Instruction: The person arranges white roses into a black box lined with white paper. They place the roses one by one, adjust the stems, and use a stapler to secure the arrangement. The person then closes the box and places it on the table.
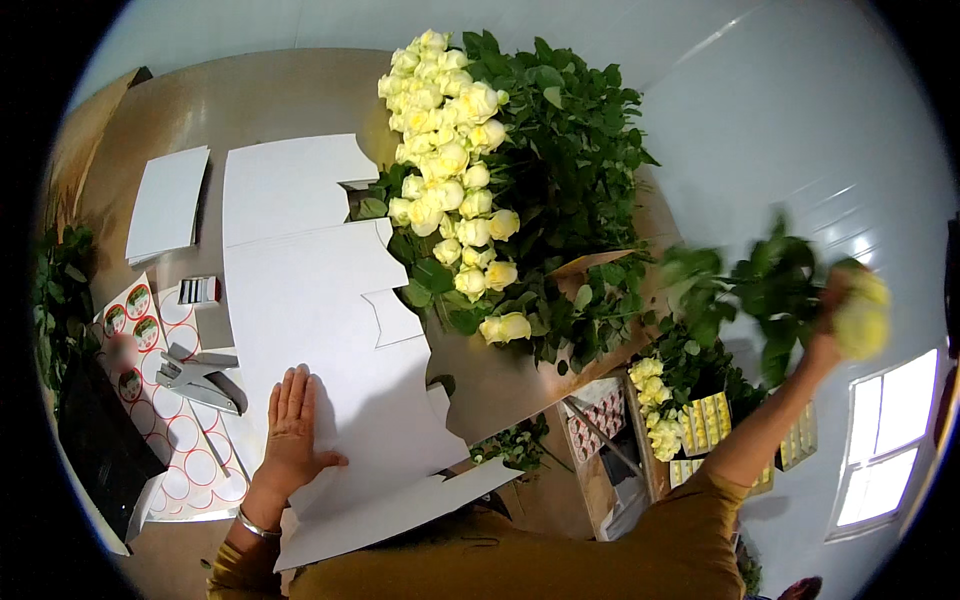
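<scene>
My left hand (291,435) lies flat on a large white die-cut sheet of card (307,300), its thumb spread and nothing in its grasp. Far out to the right, my right hand (827,311) grips a cream-yellow rose (862,319) by the bloom end. Its leafy stem points left; bloom and leaves are blurred. A long heap of cream-yellow roses (446,154) covers the table's far right part, with dark leaves to the right of the blooms. One rose bloom (505,328) sits at the near end of that heap.
On the left lie a stack of white cards (167,202), a small box of staples (199,290), a metal plier-type tool (199,382) and sheets of round stickers (180,442). A black object (105,442) stands beyond them. Packed rose bunches (705,424) stand below the table (480,382) at right.
</scene>
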Demonstrator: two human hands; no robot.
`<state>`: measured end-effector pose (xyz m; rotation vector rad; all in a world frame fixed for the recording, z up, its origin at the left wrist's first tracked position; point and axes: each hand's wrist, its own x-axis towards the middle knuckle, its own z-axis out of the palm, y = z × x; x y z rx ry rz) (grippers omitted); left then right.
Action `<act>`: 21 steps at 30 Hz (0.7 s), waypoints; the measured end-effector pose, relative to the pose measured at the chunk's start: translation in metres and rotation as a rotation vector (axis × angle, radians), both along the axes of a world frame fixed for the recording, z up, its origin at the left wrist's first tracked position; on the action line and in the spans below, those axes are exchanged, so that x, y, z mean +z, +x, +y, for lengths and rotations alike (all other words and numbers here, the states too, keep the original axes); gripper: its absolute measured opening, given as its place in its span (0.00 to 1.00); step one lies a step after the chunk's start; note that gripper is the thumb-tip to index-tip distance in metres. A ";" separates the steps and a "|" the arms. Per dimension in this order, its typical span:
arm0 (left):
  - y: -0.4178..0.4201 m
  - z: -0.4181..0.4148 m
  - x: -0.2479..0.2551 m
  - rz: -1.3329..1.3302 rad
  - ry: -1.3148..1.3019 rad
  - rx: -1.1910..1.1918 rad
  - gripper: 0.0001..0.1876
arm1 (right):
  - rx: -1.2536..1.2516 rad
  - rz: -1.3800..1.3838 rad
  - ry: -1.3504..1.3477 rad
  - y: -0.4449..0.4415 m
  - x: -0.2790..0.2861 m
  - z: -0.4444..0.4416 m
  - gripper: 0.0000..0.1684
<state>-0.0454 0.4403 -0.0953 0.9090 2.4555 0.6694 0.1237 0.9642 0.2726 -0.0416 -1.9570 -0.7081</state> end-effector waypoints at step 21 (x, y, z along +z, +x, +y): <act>0.000 0.004 0.002 -0.021 -0.021 0.047 0.68 | -0.129 -1.427 -1.131 -0.161 -0.351 -0.009 0.41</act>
